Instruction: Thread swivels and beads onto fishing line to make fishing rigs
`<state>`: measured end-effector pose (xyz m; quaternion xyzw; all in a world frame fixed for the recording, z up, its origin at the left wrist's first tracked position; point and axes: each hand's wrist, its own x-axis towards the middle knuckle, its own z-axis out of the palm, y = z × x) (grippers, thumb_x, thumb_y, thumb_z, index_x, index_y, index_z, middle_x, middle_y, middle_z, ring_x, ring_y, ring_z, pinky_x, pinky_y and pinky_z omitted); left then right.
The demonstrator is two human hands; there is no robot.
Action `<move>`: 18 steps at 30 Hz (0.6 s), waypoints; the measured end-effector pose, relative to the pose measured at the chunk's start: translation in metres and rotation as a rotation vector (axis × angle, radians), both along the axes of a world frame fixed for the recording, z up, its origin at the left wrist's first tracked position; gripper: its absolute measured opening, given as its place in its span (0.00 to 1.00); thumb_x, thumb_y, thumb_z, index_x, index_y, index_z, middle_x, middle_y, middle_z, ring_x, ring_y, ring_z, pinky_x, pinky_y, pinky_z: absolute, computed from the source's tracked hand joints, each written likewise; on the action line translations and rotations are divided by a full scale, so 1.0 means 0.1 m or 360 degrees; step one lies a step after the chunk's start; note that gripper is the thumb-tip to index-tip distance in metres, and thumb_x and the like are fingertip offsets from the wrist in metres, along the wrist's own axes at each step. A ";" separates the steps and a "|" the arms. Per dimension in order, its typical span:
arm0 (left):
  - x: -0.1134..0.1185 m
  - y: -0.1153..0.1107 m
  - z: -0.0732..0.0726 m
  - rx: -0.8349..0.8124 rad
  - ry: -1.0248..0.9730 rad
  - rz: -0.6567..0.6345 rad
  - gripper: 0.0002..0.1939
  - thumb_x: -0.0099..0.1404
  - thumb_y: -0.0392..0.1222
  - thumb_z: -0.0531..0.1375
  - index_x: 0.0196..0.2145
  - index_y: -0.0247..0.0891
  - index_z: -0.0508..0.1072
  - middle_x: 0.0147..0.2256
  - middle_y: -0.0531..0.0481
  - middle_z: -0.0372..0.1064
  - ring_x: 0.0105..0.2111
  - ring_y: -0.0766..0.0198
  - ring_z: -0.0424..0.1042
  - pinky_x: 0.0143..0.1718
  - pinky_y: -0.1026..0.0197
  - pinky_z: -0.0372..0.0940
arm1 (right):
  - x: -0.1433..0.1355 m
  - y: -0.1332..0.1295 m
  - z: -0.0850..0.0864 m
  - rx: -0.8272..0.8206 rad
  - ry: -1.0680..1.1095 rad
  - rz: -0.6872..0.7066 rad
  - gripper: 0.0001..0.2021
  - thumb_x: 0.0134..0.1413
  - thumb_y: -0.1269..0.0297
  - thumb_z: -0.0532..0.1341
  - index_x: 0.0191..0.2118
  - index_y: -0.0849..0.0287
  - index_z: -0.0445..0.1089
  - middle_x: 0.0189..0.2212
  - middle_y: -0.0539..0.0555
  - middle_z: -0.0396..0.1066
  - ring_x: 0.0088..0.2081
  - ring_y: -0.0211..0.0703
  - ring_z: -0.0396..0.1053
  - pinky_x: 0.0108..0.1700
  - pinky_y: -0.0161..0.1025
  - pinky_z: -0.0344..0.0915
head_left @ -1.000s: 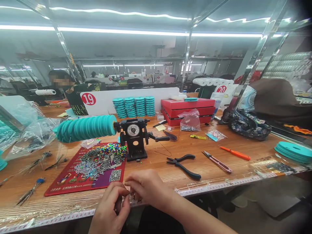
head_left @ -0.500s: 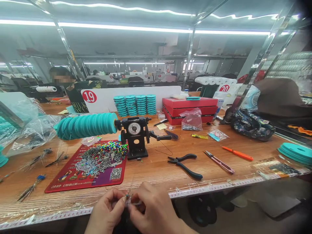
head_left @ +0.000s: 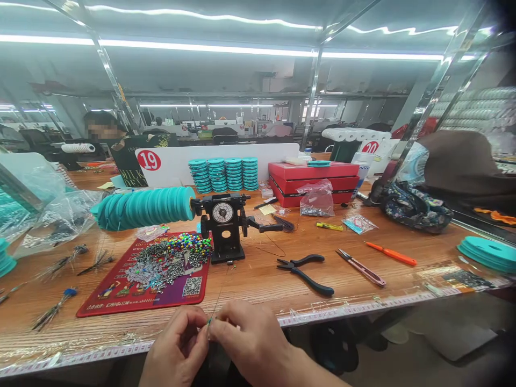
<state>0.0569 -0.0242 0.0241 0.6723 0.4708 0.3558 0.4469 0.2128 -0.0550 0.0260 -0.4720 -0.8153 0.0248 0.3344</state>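
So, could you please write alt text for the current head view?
Two bare hands together hold a tiny green piece, a thin line beside it, at a wooden bench. Beyond, a red mat bears beads and metal pieces beside a black hand-cranked device with turquoise spools; pliers lie to the right.

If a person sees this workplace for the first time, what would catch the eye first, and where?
Probably the long row of turquoise spools, sticking out left from the black crank machine in the middle. Just below them, colourful beads lie heaped on a red mat. Then, at the bottom centre, the left hand and right hand meet at a tiny greenish piece near the table's front edge.
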 end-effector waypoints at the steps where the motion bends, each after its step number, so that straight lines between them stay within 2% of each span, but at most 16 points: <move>1: 0.00 0.00 0.01 0.0069 0.0064 -0.0009 0.07 0.56 0.46 0.56 0.26 0.42 0.66 0.26 0.56 0.65 0.27 0.65 0.67 0.30 0.66 0.64 | 0.02 0.03 0.04 0.0023 -0.0069 0.0015 0.11 0.58 0.66 0.47 0.34 0.56 0.66 0.28 0.50 0.69 0.28 0.36 0.64 0.25 0.29 0.54; 3: 0.00 0.01 0.01 0.0200 0.0160 -0.0009 0.06 0.58 0.45 0.54 0.26 0.42 0.64 0.26 0.55 0.63 0.27 0.65 0.67 0.29 0.66 0.64 | 0.04 0.13 0.11 0.0007 -0.0163 0.0064 0.09 0.58 0.66 0.48 0.37 0.57 0.65 0.27 0.50 0.68 0.27 0.35 0.64 0.23 0.29 0.51; 5: 0.01 0.03 0.00 0.0377 0.0265 -0.0003 0.05 0.59 0.43 0.52 0.27 0.42 0.64 0.27 0.55 0.63 0.26 0.65 0.68 0.28 0.66 0.64 | 0.04 0.25 0.15 -0.0099 -0.0166 0.0092 0.08 0.56 0.67 0.51 0.34 0.59 0.66 0.24 0.50 0.68 0.25 0.36 0.63 0.22 0.31 0.50; 9: 0.04 0.09 -0.08 0.0916 0.0534 0.0065 0.03 0.58 0.36 0.53 0.27 0.41 0.63 0.30 0.51 0.64 0.27 0.65 0.68 0.27 0.65 0.65 | 0.03 0.47 0.16 -0.0603 0.0211 0.0137 0.09 0.55 0.67 0.53 0.29 0.60 0.68 0.18 0.47 0.65 0.22 0.33 0.64 0.23 0.28 0.52; 12: 0.06 0.13 -0.18 0.1470 0.0602 0.0133 0.04 0.57 0.31 0.53 0.29 0.39 0.64 0.33 0.48 0.65 0.33 0.63 0.70 0.33 0.64 0.65 | 0.06 0.59 0.14 -0.1055 0.0509 0.0257 0.09 0.54 0.67 0.52 0.31 0.61 0.69 0.15 0.46 0.62 0.18 0.32 0.63 0.20 0.26 0.54; 14: 0.05 0.14 -0.24 0.1783 0.0612 0.0133 0.07 0.56 0.28 0.54 0.31 0.38 0.66 0.33 0.48 0.68 0.34 0.63 0.71 0.36 0.64 0.64 | 0.08 0.61 0.16 -0.1287 0.0590 0.0319 0.09 0.52 0.69 0.52 0.31 0.61 0.69 0.16 0.46 0.62 0.17 0.32 0.63 0.20 0.26 0.54; 15: 0.04 0.14 -0.26 0.1817 0.0602 0.0106 0.08 0.55 0.28 0.55 0.31 0.39 0.66 0.33 0.49 0.70 0.34 0.64 0.72 0.36 0.65 0.64 | 0.10 0.60 0.18 -0.1286 0.0562 0.0309 0.08 0.52 0.69 0.53 0.30 0.61 0.69 0.17 0.46 0.63 0.18 0.32 0.63 0.21 0.26 0.54; 16: 0.03 0.13 -0.27 0.1734 0.0572 0.0082 0.08 0.55 0.28 0.55 0.30 0.40 0.66 0.32 0.51 0.71 0.33 0.64 0.72 0.36 0.66 0.64 | 0.11 0.57 0.20 -0.1200 0.0522 0.0254 0.08 0.51 0.69 0.53 0.30 0.60 0.70 0.18 0.46 0.65 0.20 0.32 0.64 0.22 0.27 0.55; 18: -0.01 0.10 -0.26 0.1219 0.0426 0.0076 0.05 0.54 0.32 0.56 0.28 0.41 0.67 0.30 0.53 0.72 0.30 0.65 0.73 0.32 0.68 0.65 | 0.10 0.45 0.24 -0.0857 0.0468 0.0035 0.07 0.52 0.67 0.55 0.30 0.58 0.70 0.24 0.48 0.68 0.26 0.34 0.66 0.28 0.29 0.56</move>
